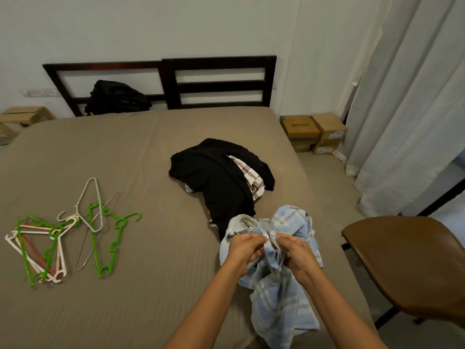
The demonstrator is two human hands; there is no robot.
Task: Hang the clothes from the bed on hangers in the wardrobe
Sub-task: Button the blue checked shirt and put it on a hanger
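Two bare hands low and right of centre, close together. Left hand (245, 250) with a narrow grip, fingertips pinching the front edge of a crumpled light-blue plaid shirt (276, 298) just below its collar. Right hand (297, 255) with an equally narrow grip, fingers curled round the facing edge of the same cloth. Shirt bunched between and under both hands, collar end toward mid-frame, the rest trailing down to the bottom edge, lying on the taupe striped sheet of the bed (151, 285). Just above the shirt and touching it, a heaped black garment (214, 177) at the centre of the frame, with a brown-and-white checked garment (247, 175) showing from under its right side. Well apart, at left of the frame on the sheet, loose hangers: a tangled pile of green, white and pink plastic hangers (40, 250), a pale grey plastic hanger (90, 205) overlapping it, a thin wire hanger (85, 250), and a single green plastic hanger (110, 238) crossing the wire one. At upper centre, a dark wooden slatted headboard (219, 84) against the white wall, with a black bag (115, 98) leaning on its left part. At right of the frame, two cardboard boxes (314, 133) on the floor beside the bed, pale curtains (402, 122) above them, and a brown chair seat (407, 260) at lower right.
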